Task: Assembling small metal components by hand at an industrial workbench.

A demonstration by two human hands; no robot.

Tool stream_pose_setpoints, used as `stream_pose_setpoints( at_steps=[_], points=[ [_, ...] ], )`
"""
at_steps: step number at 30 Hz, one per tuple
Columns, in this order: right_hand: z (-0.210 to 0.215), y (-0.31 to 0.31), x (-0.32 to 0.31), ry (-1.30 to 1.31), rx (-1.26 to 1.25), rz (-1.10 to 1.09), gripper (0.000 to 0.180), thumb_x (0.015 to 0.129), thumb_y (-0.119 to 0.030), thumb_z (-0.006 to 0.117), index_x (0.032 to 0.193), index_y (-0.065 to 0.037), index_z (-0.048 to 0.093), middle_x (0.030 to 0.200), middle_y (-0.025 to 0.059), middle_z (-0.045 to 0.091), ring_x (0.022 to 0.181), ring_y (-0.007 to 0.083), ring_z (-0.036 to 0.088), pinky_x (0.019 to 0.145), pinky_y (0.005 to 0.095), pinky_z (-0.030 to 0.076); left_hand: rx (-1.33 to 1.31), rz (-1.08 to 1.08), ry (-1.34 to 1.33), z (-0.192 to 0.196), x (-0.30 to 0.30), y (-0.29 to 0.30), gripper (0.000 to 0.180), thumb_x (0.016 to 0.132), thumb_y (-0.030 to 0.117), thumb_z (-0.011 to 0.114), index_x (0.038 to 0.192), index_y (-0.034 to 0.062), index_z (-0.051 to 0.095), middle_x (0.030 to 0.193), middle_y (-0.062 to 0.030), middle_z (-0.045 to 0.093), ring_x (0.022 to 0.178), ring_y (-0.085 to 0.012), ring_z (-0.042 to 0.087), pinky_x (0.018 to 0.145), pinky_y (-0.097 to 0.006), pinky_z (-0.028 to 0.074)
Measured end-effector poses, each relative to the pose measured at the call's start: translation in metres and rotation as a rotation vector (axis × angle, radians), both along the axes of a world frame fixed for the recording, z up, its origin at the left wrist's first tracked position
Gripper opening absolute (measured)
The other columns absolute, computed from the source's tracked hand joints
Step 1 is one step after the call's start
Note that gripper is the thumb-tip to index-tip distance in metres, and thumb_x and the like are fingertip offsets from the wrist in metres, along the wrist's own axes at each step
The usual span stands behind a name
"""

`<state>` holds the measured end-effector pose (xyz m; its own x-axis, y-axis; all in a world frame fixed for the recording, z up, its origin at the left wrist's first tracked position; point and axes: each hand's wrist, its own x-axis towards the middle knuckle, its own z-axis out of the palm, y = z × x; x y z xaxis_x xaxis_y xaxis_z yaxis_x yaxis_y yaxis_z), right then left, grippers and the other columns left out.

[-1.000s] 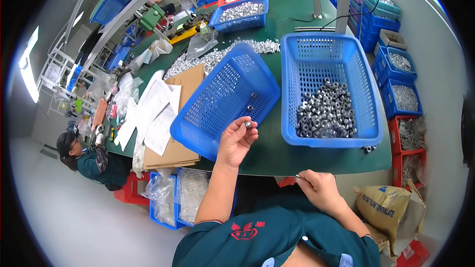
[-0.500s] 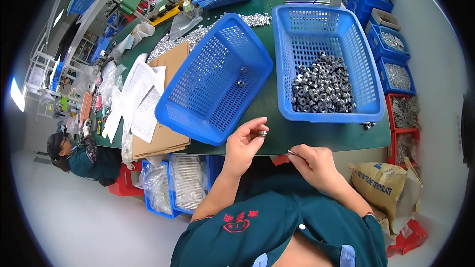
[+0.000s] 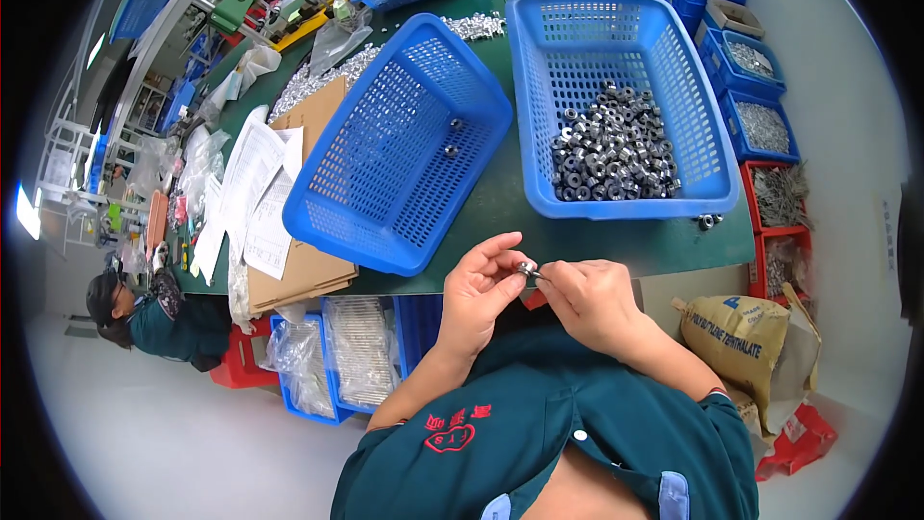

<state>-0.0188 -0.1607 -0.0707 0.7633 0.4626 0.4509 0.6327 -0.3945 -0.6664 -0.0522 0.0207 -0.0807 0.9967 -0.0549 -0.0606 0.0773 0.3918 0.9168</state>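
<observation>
Here the left hand (image 3: 484,291) and the right hand (image 3: 589,299) meet just off the near edge of the green surface (image 3: 500,197), fingertips drawn in together around one small metal ring (image 3: 526,269). The left hand is curled, thumb and forefinger nipped close on the ring, the other fingers loosely bent. The right hand is nearly closed as well, its fingertips pressed in from the other side and touching the same piece; whether it holds anything more I cannot tell. Both hands hang over the person's lap in a dark green jacket. Just beyond them sits the left blue basket (image 3: 399,140), tilted, with only two loose rings lying on its mesh floor. Beside it, to the right, the second blue basket (image 3: 616,34) carries a heap of metal rings (image 3: 611,154) piled toward its near wall. A couple of stray rings (image 3: 708,221) lie on the surface by that basket's near right corner. Papers on a cardboard sheet (image 3: 289,265) rest left of the baskets.
</observation>
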Motion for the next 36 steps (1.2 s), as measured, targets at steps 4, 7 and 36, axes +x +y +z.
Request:
stream_pose_setpoints(
  at_steps=[4, 7, 36],
  points=[
    [0.003, -0.001, -0.001, -0.161, -0.187, -0.043, 0.022, 0.087, -0.009, 0.063, 0.071, -0.006, 0.049, 0.059, 0.0087, 0.057, 0.051, 0.0293, 0.058, 0.045, 0.0375, 0.043, 0.035, 0.046, 0.003, -0.001, -0.003, -0.004, 0.043, 0.086, -0.011, 0.06, 0.129, -0.0043, 0.055, 0.107, -0.01, 0.065, 0.099, -0.0149, 0.062, 0.089, -0.026, 0.05],
    [-0.01, 0.001, -0.002, 0.035, 0.04, -0.015, 0.019, 0.09, -0.013, 0.062, 0.075, -0.006, 0.054, 0.054, 0.0015, 0.05, 0.044, 0.0197, 0.052, 0.044, 0.0324, 0.039, 0.205, 0.05, -0.124, 0.0, -0.003, -0.006, 0.042, 0.087, -0.011, 0.06, 0.128, -0.0046, 0.056, 0.107, -0.0093, 0.064, 0.098, -0.0149, 0.062, 0.09, -0.026, 0.05],
    [0.034, -0.05, 0.015, -0.353, -0.224, -0.265, 0.014, 0.078, -0.01, 0.067, 0.09, -0.008, 0.062, 0.061, 0.004, 0.054, 0.054, 0.0219, 0.057, 0.052, 0.0359, 0.044, 1.159, -0.215, -0.908, 0.084, 0.069, -0.033, 0.044, 0.078, -0.008, 0.062, 0.121, 0.0013, 0.058, 0.087, -0.0155, 0.066, 0.08, -0.0326, 0.066, 0.068, -0.039, 0.053]
  ],
)
